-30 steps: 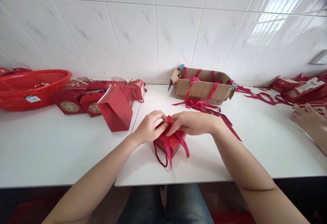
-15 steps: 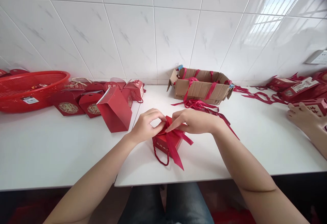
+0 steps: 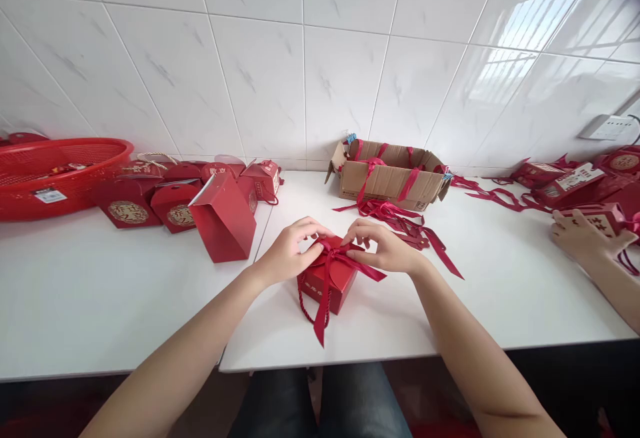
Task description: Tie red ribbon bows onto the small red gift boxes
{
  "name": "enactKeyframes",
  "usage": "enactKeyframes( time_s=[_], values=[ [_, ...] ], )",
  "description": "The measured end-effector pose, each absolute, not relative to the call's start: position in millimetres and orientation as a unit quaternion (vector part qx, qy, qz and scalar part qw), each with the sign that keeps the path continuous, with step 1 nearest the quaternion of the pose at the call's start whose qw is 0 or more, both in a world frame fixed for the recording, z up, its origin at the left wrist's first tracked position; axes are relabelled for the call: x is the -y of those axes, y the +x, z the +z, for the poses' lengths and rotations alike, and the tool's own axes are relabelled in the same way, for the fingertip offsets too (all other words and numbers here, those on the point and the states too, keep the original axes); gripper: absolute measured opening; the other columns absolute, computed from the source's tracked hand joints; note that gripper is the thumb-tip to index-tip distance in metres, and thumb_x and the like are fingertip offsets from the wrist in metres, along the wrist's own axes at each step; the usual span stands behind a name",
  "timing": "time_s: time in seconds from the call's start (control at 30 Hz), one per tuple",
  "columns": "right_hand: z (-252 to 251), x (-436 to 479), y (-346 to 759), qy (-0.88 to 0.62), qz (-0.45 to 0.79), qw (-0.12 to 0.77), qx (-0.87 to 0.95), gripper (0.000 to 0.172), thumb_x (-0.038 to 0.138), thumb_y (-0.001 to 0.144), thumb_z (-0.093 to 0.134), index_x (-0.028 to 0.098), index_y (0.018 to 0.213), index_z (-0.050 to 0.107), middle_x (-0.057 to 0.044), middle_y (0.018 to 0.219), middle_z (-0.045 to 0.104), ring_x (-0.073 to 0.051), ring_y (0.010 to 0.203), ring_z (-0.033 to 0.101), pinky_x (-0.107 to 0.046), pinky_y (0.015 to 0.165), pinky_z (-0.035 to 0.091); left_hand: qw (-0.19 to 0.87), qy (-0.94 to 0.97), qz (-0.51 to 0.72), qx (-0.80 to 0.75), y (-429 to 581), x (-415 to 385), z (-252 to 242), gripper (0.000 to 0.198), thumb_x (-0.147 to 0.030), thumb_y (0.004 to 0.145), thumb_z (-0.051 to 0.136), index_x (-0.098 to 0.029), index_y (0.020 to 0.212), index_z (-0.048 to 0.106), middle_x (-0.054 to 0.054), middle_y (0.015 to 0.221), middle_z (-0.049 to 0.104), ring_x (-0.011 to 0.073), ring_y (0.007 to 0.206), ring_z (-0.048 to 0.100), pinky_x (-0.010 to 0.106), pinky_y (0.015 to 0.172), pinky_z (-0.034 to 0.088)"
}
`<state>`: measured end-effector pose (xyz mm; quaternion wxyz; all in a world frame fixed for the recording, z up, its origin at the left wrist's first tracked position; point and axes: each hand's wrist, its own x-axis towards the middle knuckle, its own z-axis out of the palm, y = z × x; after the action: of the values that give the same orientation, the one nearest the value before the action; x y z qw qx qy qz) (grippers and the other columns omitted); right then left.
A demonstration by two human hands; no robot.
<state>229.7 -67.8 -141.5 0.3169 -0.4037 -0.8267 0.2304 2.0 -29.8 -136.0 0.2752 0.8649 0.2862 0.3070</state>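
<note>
A small red gift box point(image 3: 343, 293) with pale lettering stands on the white table in front of me. Around its top runs a red ribbon point(image 3: 326, 291), knotted at the middle, with one tail hanging over the front and another pointing right. My left hand point(image 3: 290, 253) pinches the ribbon on the left of the knot between thumb and fingers. On the other side, my right hand point(image 3: 385, 248) has its thumb and fingers closed on the ribbon's right loop. A twisted dark red cord handle point(image 3: 305, 308) droops from the box's left side.
Behind the box, a cardboard box point(image 3: 385, 183) is draped with ribbons, and more loose ribbons point(image 3: 385, 211) lie before it. Several red boxes point(image 3: 223, 221) and a red basket point(image 3: 100, 188) stand left. At right, another person's hand point(image 3: 583, 241) rests on a red box.
My hands have moved apart from the knot, the right one rightward. The bow now shows between them, and the front ribbon tail has swung left. The view has shifted slightly.
</note>
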Motion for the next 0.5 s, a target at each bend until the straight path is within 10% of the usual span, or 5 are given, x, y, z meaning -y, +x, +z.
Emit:
enactKeyframes(
  time_s=[0.5],
  values=[
    [-160.0,68.3,211.7,-0.398,0.264,0.442,0.759,0.013,0.032,0.078,0.068,0.021,0.077,0.060,-0.003,0.085,0.054,-0.016,0.083,0.053,-0.034,0.083,0.044,0.272,0.879,0.285,-0.268,1.3,33.4,-133.5,0.013,-0.015,0.081,0.045,-0.021,0.083,0.056,0.004,0.099,0.056,0.0192,0.106,0.047,0.034,0.095,0.038]
  ],
)
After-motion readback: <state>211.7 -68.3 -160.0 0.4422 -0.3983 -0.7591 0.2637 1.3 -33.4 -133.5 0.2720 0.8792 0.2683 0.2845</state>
